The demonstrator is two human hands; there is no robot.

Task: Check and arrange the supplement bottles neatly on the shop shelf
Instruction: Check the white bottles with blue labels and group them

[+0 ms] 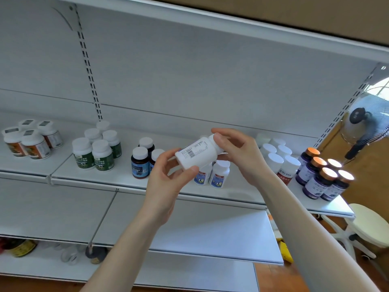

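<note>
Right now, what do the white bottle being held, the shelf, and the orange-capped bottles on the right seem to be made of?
White bottle: probably plastic, opaque with a dull sheen. Shelf: likely painted sheet metal, smooth pale grey with thin folded edges. Orange-capped bottles: dark glossy bodies, glass or plastic, cannot tell; caps glint like metal or foil.

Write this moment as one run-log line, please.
step: label check | left hand: grips white supplement bottle base | right hand: grips its cap end | bottle: tilted, barcode facing camera, off shelf
</note>
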